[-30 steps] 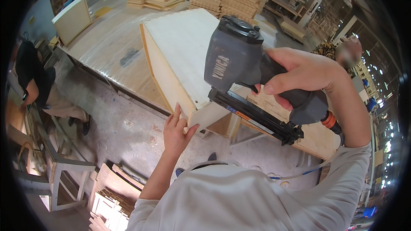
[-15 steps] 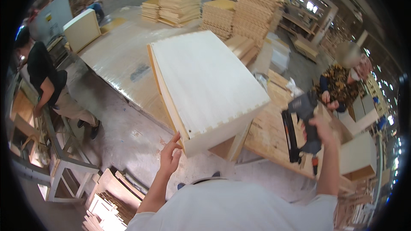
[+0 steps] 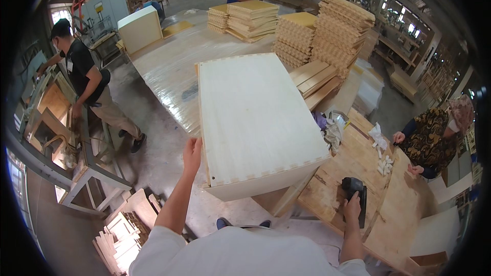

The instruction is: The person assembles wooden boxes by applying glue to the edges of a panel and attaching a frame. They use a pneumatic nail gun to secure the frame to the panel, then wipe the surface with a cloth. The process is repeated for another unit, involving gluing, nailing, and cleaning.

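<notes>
Pale box [image 3: 255, 112] lies ahead of you, long axis running away. Your left hand [image 3: 192, 154] is nearer, beside its left edge (whether spread or touching, I cannot tell). Your right hand [image 3: 352, 208], wrapped round the nail gun [image 3: 352, 184], is by the desk [image 3: 319, 189] at right.

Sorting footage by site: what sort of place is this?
Probably a woodworking shop: pale rectangular wooden box, tall stack of tan wooden pieces, black pistol-shaped power tool on a workbench.
</notes>
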Available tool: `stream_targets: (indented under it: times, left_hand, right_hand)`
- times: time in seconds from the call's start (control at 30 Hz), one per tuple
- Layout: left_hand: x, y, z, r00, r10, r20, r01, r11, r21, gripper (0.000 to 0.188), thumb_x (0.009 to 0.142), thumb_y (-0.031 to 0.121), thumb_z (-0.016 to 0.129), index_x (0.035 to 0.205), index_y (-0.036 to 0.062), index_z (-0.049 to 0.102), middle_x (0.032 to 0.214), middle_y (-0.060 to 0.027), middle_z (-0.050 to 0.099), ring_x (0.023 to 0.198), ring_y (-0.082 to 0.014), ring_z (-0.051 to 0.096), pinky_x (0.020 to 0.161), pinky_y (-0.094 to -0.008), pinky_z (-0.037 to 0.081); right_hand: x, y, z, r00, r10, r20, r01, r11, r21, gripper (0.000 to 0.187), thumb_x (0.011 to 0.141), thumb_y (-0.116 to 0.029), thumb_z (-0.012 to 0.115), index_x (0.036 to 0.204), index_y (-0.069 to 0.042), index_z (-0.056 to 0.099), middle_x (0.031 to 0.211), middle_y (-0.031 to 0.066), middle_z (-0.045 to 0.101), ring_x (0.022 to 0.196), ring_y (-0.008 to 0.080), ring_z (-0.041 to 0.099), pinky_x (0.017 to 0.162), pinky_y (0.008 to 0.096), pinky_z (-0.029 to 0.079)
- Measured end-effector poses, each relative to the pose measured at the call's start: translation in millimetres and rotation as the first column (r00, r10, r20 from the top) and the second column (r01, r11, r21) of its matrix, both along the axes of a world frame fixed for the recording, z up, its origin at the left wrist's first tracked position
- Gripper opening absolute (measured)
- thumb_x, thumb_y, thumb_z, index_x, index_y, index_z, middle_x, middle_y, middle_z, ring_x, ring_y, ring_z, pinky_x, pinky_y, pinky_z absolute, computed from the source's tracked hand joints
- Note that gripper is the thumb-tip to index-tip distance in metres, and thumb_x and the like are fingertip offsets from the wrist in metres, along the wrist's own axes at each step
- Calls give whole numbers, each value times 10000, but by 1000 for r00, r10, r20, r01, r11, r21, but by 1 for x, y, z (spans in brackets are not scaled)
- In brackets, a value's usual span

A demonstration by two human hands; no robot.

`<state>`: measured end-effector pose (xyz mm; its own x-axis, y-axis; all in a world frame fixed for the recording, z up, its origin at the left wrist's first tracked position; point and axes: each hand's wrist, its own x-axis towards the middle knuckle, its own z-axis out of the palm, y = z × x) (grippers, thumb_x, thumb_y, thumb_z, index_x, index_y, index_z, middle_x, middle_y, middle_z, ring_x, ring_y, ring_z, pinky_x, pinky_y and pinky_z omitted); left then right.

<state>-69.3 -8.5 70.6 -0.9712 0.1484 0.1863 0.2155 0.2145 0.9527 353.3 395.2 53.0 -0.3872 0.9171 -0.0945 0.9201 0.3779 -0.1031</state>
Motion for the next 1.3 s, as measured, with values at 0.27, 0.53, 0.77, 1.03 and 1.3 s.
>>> stream_targets:
  times: [0.27, 0.53, 0.77, 1.03, 1.3]
  left_hand:
    - [-150, 53, 8, 993, -12, -119, 27, 992, 123, 501, 953, 409, 499, 1158, -49, 519, 1050, -133, 605, 1015, -205, 560, 912, -325, 420]
    - [-189, 86, -17, 894, -415, 168, 369, 896, 247, 646, 977, 531, 339, 1212, -40, 528, 1173, -120, 587, 1085, -217, 539, 956, -313, 396]
    - [-185, 36, -14, 948, -316, 28, 309, 942, 133, 572, 1013, 437, 282, 1267, -29, 495, 1210, -124, 571, 1122, -211, 528, 957, -318, 402]
    - [-127, -79, 73, 967, 80, -241, -163, 922, -352, 499, 990, 384, 379, 1151, -44, 581, 1025, -193, 655, 932, -286, 617, 803, -375, 459]
    - [-24, -76, 159, 993, 1, -121, -66, 844, -533, 352, 950, 264, 500, 872, -62, 609, 709, -37, 559, 663, -97, 485, 593, -289, 393]
  right_hand:
    - [-28, -80, -2, 749, 391, -534, -317, 920, 230, 536, 874, -198, 605, 1329, 22, 429, 1305, 183, 483, 1122, 318, 517, 962, 384, 405]
    - [-126, -179, -46, 335, -31, -942, -347, 925, -154, 669, 912, -224, 538, 1448, 12, 215, 1435, 211, 347, 1299, 303, 377, 1032, 381, 334]
    - [-178, -133, -75, 298, -20, -954, -506, 844, -176, 638, 939, -273, 476, 1433, 23, 203, 1423, 217, 329, 1324, 306, 324, 1070, 361, 289]
    - [-286, -84, 11, 167, -132, -977, -532, 822, -202, 537, 980, -413, 390, 1238, 53, 456, 1166, 168, 550, 1100, 238, 506, 963, 345, 376]
    - [-312, -18, 10, 492, -414, -766, -736, 272, -620, 576, 963, -467, 413, 1227, 28, 548, 1166, 157, 599, 1072, 218, 558, 909, 324, 426]
